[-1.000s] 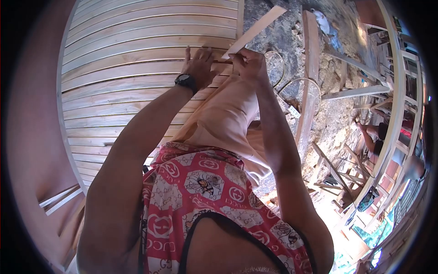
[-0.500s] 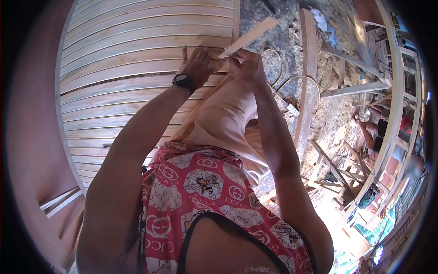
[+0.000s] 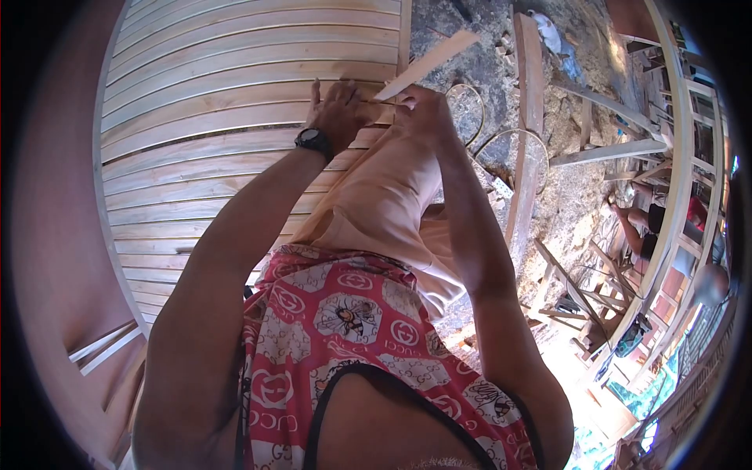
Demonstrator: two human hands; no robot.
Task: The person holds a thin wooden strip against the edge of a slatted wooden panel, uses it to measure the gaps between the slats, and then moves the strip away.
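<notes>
My left hand (image 3: 338,111), with a black watch on its wrist, lies on the wooden slats (image 3: 258,98) with thumb and fingers stretched out. To its right, my right hand (image 3: 424,112) is closed, fingers curled near the panel's edge. A thin, pale wooden strip (image 3: 432,61) slants up and right just beyond those fingers. Its lower end rests by the slats between my hands. What the right fingers pinch, if anything, is hidden. My leg in peach trousers (image 3: 384,184) lies against the panel below both hands.
A looped cable (image 3: 479,117) and a power strip (image 3: 501,188) lie on the dusty floor at right. A long beam (image 3: 526,117) runs beside them. Timber frames (image 3: 611,153) and a seated person (image 3: 638,231) are farther right.
Very little differs. My right hand has shifted slightly beside the strip; my left hand stays on the slats.
</notes>
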